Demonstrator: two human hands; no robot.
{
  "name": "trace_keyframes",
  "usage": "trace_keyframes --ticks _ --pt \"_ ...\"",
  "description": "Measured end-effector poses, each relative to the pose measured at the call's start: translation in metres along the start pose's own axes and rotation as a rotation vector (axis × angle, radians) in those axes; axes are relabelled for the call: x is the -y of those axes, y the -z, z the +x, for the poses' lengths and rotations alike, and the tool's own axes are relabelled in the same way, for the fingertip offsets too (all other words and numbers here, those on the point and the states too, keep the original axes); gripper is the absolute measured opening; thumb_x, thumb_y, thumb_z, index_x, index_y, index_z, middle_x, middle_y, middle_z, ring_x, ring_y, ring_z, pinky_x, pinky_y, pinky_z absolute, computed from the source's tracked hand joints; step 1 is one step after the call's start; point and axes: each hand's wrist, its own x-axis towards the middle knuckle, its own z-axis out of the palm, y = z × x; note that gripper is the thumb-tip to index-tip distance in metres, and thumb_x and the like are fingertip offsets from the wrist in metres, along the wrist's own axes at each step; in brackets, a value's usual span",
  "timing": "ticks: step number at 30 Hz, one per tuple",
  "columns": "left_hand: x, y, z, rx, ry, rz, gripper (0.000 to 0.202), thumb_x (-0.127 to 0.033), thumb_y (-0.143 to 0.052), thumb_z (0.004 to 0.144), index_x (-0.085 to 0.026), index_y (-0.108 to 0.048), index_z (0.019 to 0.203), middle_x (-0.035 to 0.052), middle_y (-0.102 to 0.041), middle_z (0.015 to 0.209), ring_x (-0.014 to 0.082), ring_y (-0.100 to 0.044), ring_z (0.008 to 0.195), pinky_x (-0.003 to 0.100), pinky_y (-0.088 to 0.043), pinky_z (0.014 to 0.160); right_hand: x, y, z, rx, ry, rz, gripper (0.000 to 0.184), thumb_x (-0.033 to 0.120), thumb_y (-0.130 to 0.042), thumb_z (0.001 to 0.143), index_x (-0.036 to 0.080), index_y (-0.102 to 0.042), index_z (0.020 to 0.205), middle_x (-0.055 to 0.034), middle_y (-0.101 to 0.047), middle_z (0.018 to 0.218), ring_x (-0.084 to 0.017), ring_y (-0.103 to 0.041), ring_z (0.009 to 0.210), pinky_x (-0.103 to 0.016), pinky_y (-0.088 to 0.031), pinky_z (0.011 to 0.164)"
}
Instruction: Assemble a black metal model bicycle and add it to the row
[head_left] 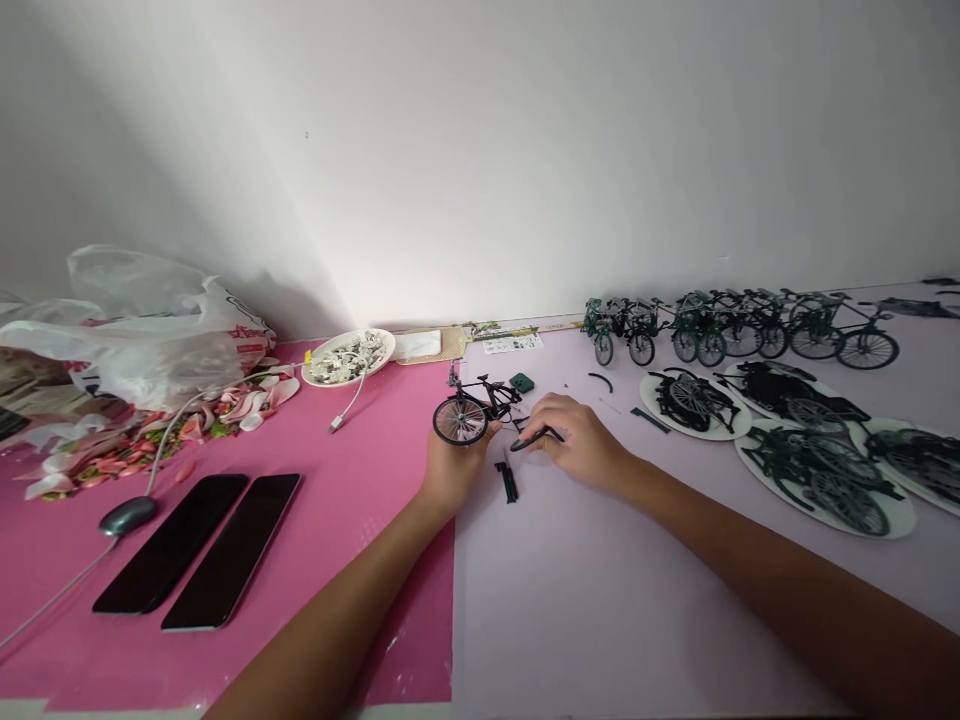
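A small black model bicycle (pixel 486 388) with its front wheel on is in my left hand (pixel 459 462), which grips it from below. No rear wheel shows on its frame. My right hand (pixel 579 436), just to the right, pinches a thin curved black part (pixel 534 438) near the bicycle's rear end. Below the hands a dark green strip-like piece (pixel 511 482) lies on the table. Behind them rests a small green block (pixel 521 382). The fingertips of my left hand are partly hidden behind the bicycle.
Finished-looking model bicycles (pixel 742 325) stand along the wall at right. Before them, several white plates (pixel 904 520) hold wheels and frames. At left are a plate of pale bits (pixel 309 374), plastic bags (pixel 165 340), two phones (pixel 232 555) and a corded mouse-like device (pixel 127 516).
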Motion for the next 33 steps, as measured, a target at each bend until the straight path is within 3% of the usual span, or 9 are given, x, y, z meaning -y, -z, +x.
trace_keyframes --ticks 4,8,16,24,33 --pt "0.0 0.0 0.0 0.005 -0.013 0.014 0.017 -0.033 -0.074 0.088 -0.018 -0.065 0.088 0.0075 -0.072 0.09 0.0231 -0.067 0.087 0.036 -0.054 0.082 0.001 -0.003 0.0 -0.166 0.014 -0.058 0.005 0.022 -0.068 0.097 0.024 -0.073 0.097 -0.0063 -0.072 0.091 -0.024 -0.068 0.088 -0.04 -0.058 0.078" --pt "0.0 0.0 0.0 0.002 -0.011 0.042 0.016 -0.034 -0.072 0.089 -0.019 -0.067 0.09 0.0077 -0.073 0.094 0.0242 -0.068 0.09 0.038 -0.054 0.086 0.002 -0.004 -0.001 -0.254 0.006 -0.114 0.011 0.027 -0.069 0.098 0.025 -0.071 0.109 -0.007 -0.074 0.099 -0.025 -0.07 0.094 -0.041 -0.06 0.083" --pt "-0.002 -0.003 -0.002 0.005 -0.021 0.038 0.018 -0.037 -0.073 0.09 -0.021 -0.07 0.095 0.0079 -0.075 0.1 0.0257 -0.069 0.095 0.04 -0.054 0.09 -0.002 -0.007 -0.005 -0.229 -0.066 -0.167 0.025 0.024 -0.051 0.106 0.027 -0.066 0.126 -0.0084 -0.072 0.108 -0.026 -0.069 0.102 -0.044 -0.061 0.089" --pt "-0.002 -0.004 -0.004 0.01 0.037 0.064 0.027 -0.044 -0.077 0.087 -0.02 -0.072 0.099 0.0094 -0.075 0.1 0.0255 -0.068 0.093 0.037 -0.052 0.078 0.003 -0.014 -0.003 -0.226 0.059 -0.23 0.035 0.02 -0.053 0.104 0.027 -0.061 0.138 -0.0107 -0.072 0.118 -0.028 -0.067 0.111 -0.05 -0.058 0.098" --pt "-0.001 -0.006 -0.007 -0.001 0.068 0.045 0.03 -0.046 -0.077 0.086 -0.021 -0.071 0.1 0.0081 -0.076 0.101 0.0226 -0.069 0.091 0.037 -0.052 0.08 0.006 -0.017 -0.006 -0.12 0.065 -0.226 0.048 0.014 -0.047 0.103 0.029 -0.054 0.149 -0.0118 -0.068 0.125 -0.028 -0.064 0.118 -0.051 -0.059 0.1"
